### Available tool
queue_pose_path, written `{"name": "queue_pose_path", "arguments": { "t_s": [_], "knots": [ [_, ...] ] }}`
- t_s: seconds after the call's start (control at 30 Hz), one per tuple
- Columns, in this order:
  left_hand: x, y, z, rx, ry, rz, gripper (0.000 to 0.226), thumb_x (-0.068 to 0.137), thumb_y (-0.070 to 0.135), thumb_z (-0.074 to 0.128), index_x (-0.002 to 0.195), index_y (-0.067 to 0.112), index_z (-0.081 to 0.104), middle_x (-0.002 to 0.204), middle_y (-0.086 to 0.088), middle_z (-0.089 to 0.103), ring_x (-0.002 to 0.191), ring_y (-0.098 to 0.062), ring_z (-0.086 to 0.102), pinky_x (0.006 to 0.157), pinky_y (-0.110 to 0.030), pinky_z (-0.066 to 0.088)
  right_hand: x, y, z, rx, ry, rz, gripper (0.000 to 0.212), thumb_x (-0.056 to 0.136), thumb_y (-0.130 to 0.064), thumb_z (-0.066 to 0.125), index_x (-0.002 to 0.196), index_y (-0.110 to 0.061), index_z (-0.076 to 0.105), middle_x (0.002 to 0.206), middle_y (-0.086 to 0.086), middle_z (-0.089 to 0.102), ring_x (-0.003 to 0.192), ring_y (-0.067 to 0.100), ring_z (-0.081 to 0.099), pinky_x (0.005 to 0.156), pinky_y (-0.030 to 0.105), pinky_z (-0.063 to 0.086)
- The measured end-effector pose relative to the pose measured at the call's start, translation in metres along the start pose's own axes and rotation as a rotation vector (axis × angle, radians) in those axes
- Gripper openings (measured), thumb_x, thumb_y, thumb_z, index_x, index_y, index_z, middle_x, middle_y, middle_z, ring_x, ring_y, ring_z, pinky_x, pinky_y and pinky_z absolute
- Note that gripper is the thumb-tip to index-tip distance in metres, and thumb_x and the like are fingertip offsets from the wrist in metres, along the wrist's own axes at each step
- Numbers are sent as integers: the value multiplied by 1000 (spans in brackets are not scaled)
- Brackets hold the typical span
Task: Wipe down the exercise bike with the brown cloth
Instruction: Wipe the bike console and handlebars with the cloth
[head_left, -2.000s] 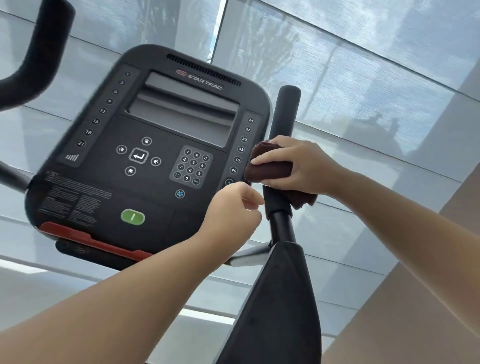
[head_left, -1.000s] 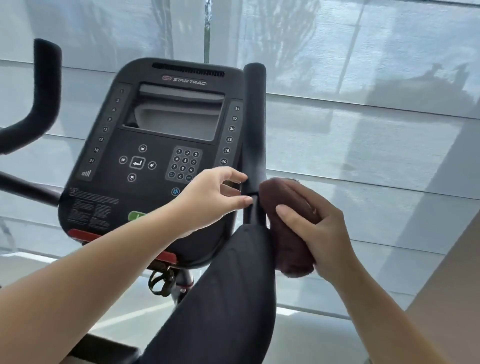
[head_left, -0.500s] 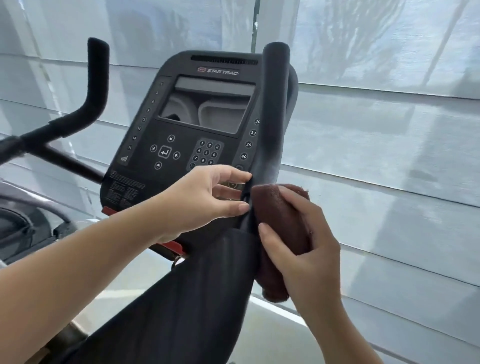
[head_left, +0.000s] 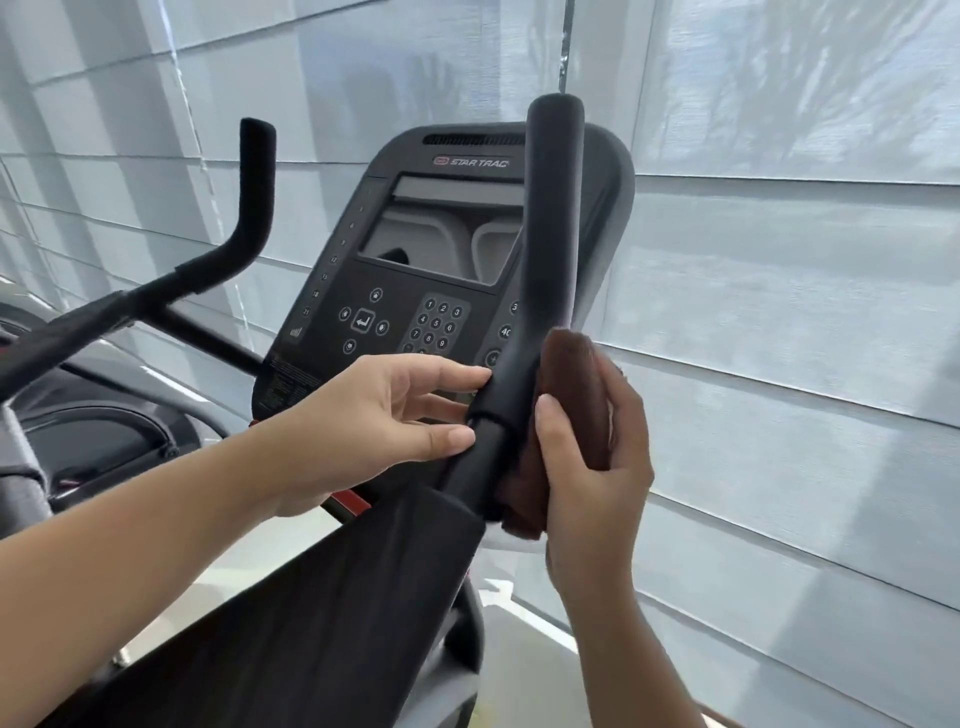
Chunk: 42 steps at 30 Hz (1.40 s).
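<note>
The exercise bike's black console (head_left: 415, 291) with screen and keypad stands in the middle. Its right handlebar (head_left: 545, 223), a black padded upright grip, rises in front of the console. My right hand (head_left: 592, 467) holds the folded brown cloth (head_left: 571, 395) pressed against the right side of the grip's lower end and the bare stem below it. My left hand (head_left: 384, 421) has its fingers spread, with fingertips touching the left side of the same grip. The left handlebar (head_left: 249, 218) stands free at the left.
A black padded armrest (head_left: 311, 623) slopes down from the stem toward me. Pale window blinds (head_left: 779, 312) fill the background close behind the bike. Part of another machine (head_left: 93, 441) shows at the lower left.
The cloth slid from mid-grip down to the grip's lower end and stem. My left hand opened and came to rest against the grip. My view has shifted rightwards around the bike.
</note>
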<state>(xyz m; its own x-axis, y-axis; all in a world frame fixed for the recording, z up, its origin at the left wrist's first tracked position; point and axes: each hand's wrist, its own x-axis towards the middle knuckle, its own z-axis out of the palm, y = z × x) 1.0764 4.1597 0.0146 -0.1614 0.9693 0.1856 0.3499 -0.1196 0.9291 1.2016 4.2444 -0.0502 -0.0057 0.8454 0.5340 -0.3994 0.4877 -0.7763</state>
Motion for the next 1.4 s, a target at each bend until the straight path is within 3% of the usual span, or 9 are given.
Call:
{"name": "queue_pose_path", "arguments": {
  "t_s": [0.2, 0.33, 0.53, 0.8, 0.9, 1.03, 1.17, 1.33, 1.4],
  "knots": [
    [-2, 6, 8, 98, 72, 20, 41, 76, 4, 65, 115, 16, 60, 97, -1, 73, 93, -9, 67, 74, -16, 52, -14, -5, 0, 20, 3, 27, 41, 74, -21, 65, 113, -28, 59, 116, -7, 62, 110, 11, 57, 95, 35, 48],
    [-6, 10, 15, 93, 114, 16, 34, 80, 2, 63, 109, 19, 61, 98, 2, 71, 90, -5, 66, 68, -14, 52, -18, -8, 2, 17, 16, 33, 43, 74, -23, 65, 116, -29, 58, 116, -8, 60, 108, 5, 56, 91, 22, 47],
    [-12, 16, 25, 276, 192, 9, 38, 86, 5, 59, 123, 14, 56, 111, 3, 65, 98, -8, 63, 86, -25, 52, -20, -9, 7, 4, 51, -5, 41, 77, -18, 64, 117, -23, 56, 115, -2, 57, 105, 2, 53, 86, 9, 40],
    [-23, 23, 47, 455, 389, -8, 32, 88, 8, 58, 120, 14, 59, 93, 4, 65, 86, -10, 63, 81, -18, 49, -20, -17, 0, -3, -49, 25, 44, 79, -11, 65, 118, -29, 53, 115, -8, 51, 99, -15, 45, 81, 0, 33],
    [-23, 28, 53, 456, 442, -60, 32, 87, 7, 59, 118, 15, 61, 86, 11, 63, 78, -5, 63, 71, -17, 50, -10, -19, -11, -24, -164, 33, 43, 77, -11, 66, 114, -30, 54, 114, -7, 53, 102, -8, 47, 83, 4, 37],
    [-14, 34, 61, 496, 538, -134, 25, 83, 16, 66, 109, 17, 66, 93, 3, 69, 88, -13, 65, 89, -38, 50, 10, -16, -31, -14, -299, 70, 44, 77, -12, 67, 116, -27, 55, 117, 1, 57, 107, 14, 54, 93, 33, 47],
    [0, 35, 72, 558, 616, -136, 21, 77, 27, 71, 98, 27, 66, 88, 15, 68, 82, 1, 63, 81, -24, 50, 43, -9, -45, 90, -284, 15, 43, 77, -14, 68, 116, -27, 56, 118, 2, 56, 106, 15, 56, 85, 23, 50],
    [22, 44, 84, 530, 655, -119, 33, 78, 15, 71, 84, 46, 60, 82, 25, 69, 77, 8, 64, 74, -19, 50, 122, -3, -31, 125, -342, -109, 43, 77, -12, 67, 118, -19, 56, 120, 5, 56, 112, 13, 52, 99, 34, 43],
    [29, 44, 87, 533, 697, -135, 37, 77, 11, 71, 87, 45, 63, 82, 27, 69, 77, 8, 64, 72, -15, 50, 150, -5, -15, 158, -390, -143, 43, 78, -14, 68, 119, -18, 56, 120, 5, 55, 111, 8, 51, 100, 29, 41]
  ]
}}
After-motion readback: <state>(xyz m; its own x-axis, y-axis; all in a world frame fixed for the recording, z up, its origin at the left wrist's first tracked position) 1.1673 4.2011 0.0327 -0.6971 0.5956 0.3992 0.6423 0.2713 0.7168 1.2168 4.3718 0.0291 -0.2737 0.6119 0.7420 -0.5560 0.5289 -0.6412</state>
